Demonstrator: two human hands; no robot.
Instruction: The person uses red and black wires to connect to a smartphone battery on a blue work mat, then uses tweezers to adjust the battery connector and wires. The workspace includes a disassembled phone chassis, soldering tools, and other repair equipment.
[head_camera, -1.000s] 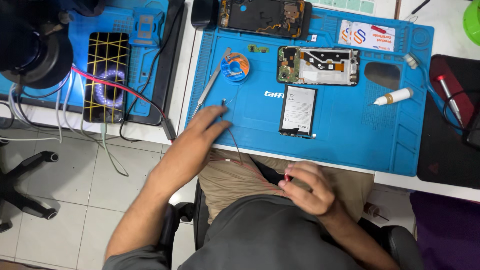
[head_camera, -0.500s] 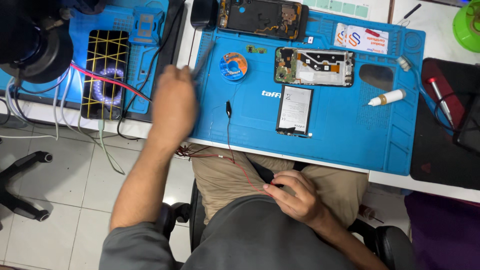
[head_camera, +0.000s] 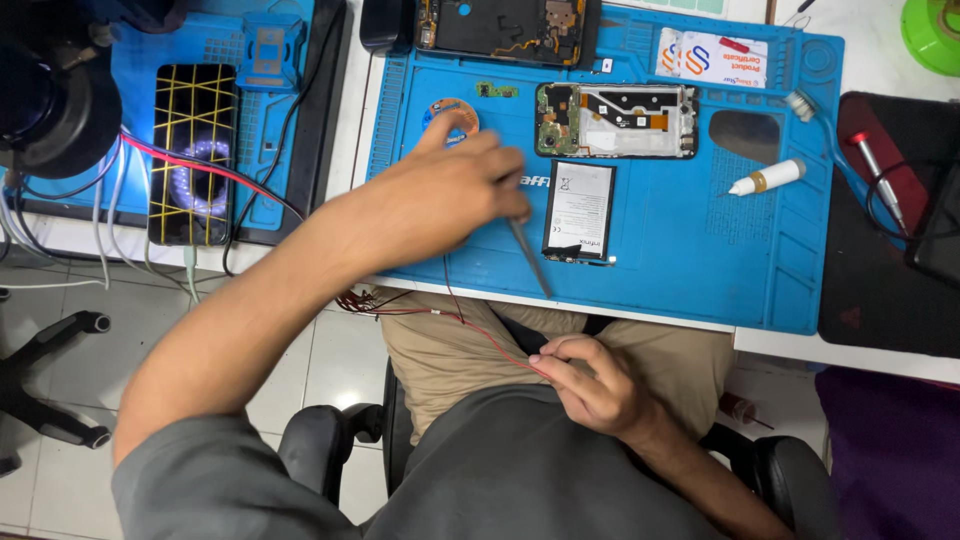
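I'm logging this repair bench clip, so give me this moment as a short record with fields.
left hand: over the blue mat, gripping tweezers that point toward the mat's near edge
right hand: at the lap, pinching thin red wires
battery: flat on the mat, just right of the tweezers
open phone: beyond the battery, its insides showing
solder reel: partly hidden behind the left hand
glue tube: lying on the mat at right

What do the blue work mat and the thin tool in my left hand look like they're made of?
Blue mat: probably silicone rubber, judging by its matte surface and moulded compartments. Thin tool in the left hand: likely metal, being grey, slim and slightly shiny; tweezers or a probe, I cannot tell which.
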